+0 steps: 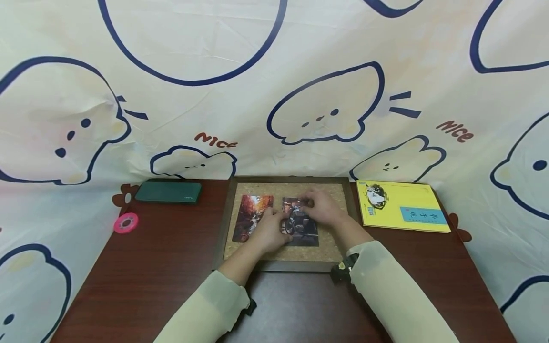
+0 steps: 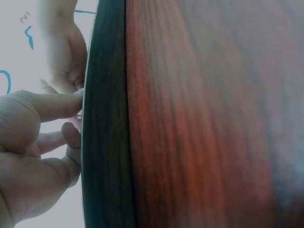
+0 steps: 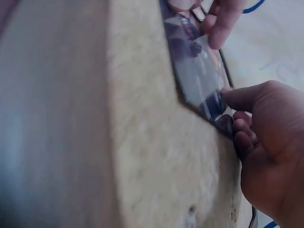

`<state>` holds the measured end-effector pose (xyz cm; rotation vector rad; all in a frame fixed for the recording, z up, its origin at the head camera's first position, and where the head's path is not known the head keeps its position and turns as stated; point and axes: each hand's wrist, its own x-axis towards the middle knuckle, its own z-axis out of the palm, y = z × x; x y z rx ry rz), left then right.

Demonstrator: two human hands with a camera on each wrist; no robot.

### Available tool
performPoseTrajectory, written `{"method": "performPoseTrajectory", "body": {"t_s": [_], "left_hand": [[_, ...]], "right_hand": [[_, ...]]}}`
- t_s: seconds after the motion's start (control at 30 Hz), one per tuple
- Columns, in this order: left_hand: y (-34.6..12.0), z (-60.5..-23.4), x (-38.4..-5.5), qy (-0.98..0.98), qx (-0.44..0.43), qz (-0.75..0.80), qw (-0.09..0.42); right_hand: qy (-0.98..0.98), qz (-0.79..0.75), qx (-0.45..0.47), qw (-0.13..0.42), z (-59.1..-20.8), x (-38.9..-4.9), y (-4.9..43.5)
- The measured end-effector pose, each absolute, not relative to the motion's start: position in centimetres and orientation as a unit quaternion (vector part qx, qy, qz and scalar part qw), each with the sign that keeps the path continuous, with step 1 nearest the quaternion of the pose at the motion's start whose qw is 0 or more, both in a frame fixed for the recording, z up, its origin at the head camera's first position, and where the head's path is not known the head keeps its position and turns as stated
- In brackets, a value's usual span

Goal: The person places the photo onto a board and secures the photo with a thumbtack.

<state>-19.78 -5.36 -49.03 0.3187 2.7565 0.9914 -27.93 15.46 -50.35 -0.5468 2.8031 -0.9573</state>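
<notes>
A dark photo card point(image 1: 306, 233) lies over a framed cork board point(image 1: 330, 252), to the right of an orange-toned autumn photo card point(image 1: 246, 216). My left hand point(image 1: 269, 231) holds the dark card by its left side, thumb over its face. At its upper right, my right hand point(image 1: 324, 207) pinches the edge. The right wrist view shows the right thumb point(image 3: 242, 98) on the glossy face of the card point(image 3: 199, 78), with the other fingers curled at its edge. In the left wrist view the board's dark frame point(image 2: 107, 123) hides the card and the left fingertips.
Right of the board lies a yellow book point(image 1: 403, 207) with a blue label. A dark green case point(image 1: 168, 192) sits at the table's back left, near a pink ring-shaped roll point(image 1: 126, 223). Patterned cloth point(image 1: 257, 109) hangs behind the brown table point(image 1: 171, 252).
</notes>
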Motion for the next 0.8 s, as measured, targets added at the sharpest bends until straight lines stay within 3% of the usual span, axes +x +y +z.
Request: {"method": "performPoseTrajectory", "body": {"t_s": [0.37, 0.8], "left_hand": [[-6.1, -49.0, -19.6, 0.906, 0.128, 0.393, 0.089], [-8.8, -48.5, -18.7, 0.886, 0.159, 0.435, 0.038]], "right_hand": [[0.895, -0.417, -0.146, 0.065, -50.6, -25.7, 17.9], [0.904, -0.395, -0.159, 0.041, -49.3, -22.2, 20.8]]}}
